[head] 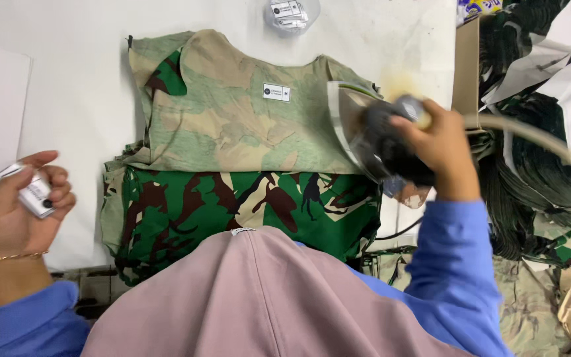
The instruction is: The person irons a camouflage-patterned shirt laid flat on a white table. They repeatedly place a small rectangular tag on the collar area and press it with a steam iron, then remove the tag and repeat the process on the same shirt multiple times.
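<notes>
The right hand [441, 142] is clamped on the handle of a steam iron [378, 142], tilted up at the right edge of a camouflage garment [232, 152]. The left hand [18, 208], closed around a small stack of white labels [34, 192], hovers left of it. The garment lies on a white surface [67, 79], bare along its left side; more camouflage cloth [536, 172] is piled at the right.
</notes>
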